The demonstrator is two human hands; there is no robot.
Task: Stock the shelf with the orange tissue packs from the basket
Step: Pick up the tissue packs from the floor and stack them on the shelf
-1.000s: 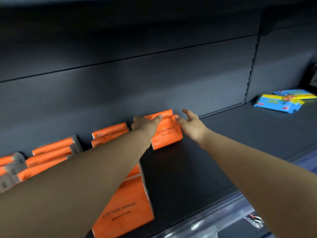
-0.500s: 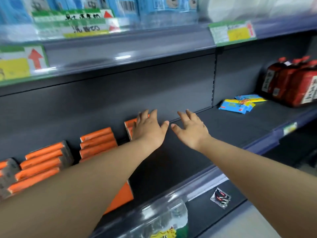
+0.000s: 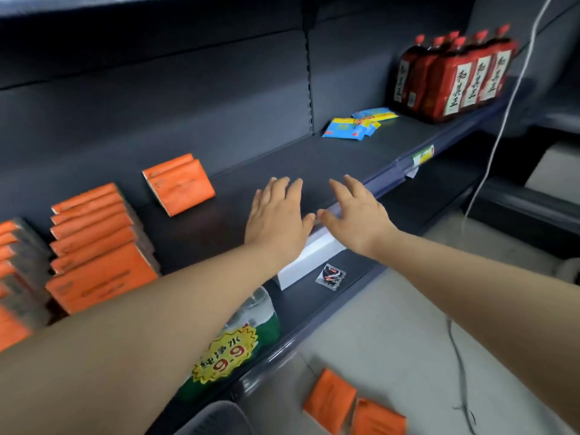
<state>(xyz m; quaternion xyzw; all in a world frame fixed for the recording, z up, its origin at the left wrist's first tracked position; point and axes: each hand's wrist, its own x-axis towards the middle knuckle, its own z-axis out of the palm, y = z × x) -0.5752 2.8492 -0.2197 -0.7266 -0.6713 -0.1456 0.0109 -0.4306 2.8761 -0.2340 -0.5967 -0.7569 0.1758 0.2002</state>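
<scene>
Orange tissue packs stand in rows on the dark shelf [image 3: 314, 158]: a pair [image 3: 180, 186] near the back wall, a longer row [image 3: 97, 243] to its left, and more [image 3: 15, 271] at the far left. My left hand [image 3: 277, 215] and my right hand [image 3: 356, 211] hover side by side over the shelf's front edge, fingers spread, holding nothing. Both are well right of the pair. Two more orange packs [image 3: 354, 409] lie at the bottom of the view, below the shelf; I cannot tell if they are in a basket.
Blue and yellow packets [image 3: 357, 124] lie further right on the shelf, with red bottles [image 3: 452, 80] beyond them. The shelf below holds a green bottle pack [image 3: 238, 343], a white box [image 3: 310, 259] and a small sachet [image 3: 330, 276]. A white cable [image 3: 502, 120] hangs at the right.
Both hands have let go of the pair of packs and drawn back to the shelf's front edge. The view has tilted down and right, showing the lower shelf and floor.
</scene>
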